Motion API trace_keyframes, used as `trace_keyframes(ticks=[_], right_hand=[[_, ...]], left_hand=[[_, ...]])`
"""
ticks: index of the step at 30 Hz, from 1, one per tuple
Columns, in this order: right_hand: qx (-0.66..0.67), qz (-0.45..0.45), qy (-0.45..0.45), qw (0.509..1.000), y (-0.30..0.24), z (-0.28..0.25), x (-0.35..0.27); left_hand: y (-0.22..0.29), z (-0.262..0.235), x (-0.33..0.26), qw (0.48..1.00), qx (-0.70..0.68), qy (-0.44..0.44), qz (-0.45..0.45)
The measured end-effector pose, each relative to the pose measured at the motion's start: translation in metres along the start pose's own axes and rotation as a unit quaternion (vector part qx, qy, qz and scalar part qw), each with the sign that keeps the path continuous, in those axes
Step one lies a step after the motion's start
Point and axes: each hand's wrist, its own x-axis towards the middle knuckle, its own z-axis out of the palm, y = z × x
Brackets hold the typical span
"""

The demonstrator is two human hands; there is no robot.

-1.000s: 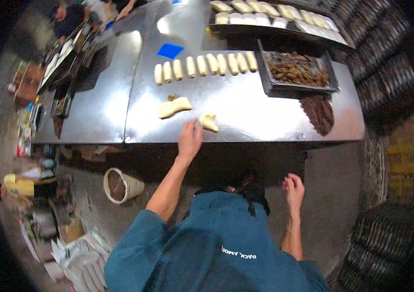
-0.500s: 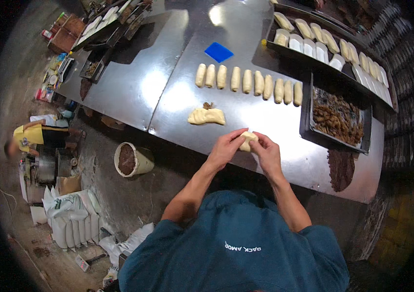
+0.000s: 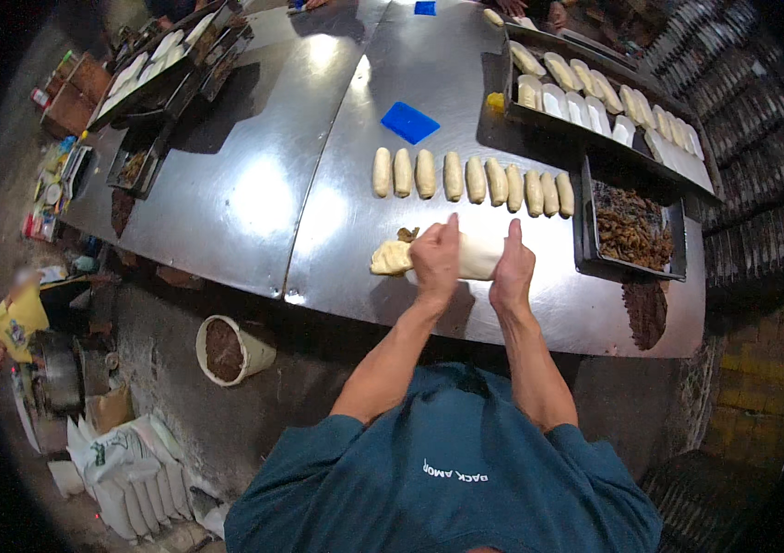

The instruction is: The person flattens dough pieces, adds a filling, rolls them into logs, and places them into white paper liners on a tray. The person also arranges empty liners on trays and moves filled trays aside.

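A pale sheet of dough is stretched flat between my two hands, over the steel table near its front edge. My left hand grips its left side and my right hand its right side, both with thumbs pointing up and away from me. Just left of my left hand lies another dough piece, partly hidden by that hand, with a small clump of brown filling at its far side. Beyond my hands runs a row of several rolled dough logs.
A blue scraper lies behind the row. At right stand a pan of brown filling and a long tray of dough rolls and white liners. A bucket stands below the table. Another person is at far left.
The dough, earlier a small bunched piece pinched between my fingers, is now drawn out wide. My hands have moved farther apart and slightly away from me. The view has shifted.
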Motion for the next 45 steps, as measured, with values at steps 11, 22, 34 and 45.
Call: trace_keyframes(ticks=[11, 22, 34, 45], right_hand=[[-0.269, -0.305, -0.068, 0.911, -0.154, -0.093, 0.006], [-0.732, -0.144, -0.169, 0.644, 0.062, -0.086, -0.069], [-0.77, -0.15, 0.251, 0.567, -0.084, -0.374, 0.063], [-0.84, -0.153, 0.067, 0.517, -0.091, -0.438, 0.083]], left_hand=[[-0.034, 0.011, -0.011, 0.792, -0.482, -0.308, -0.214], [-0.097, 0.06, 0.007, 0.952, 0.185, -0.168, 0.177], [-0.114, 0.104, -0.016, 0.698, 0.536, -0.371, 0.296], [-0.107, 0.105, -0.017, 0.689, 0.552, -0.368, 0.289]])
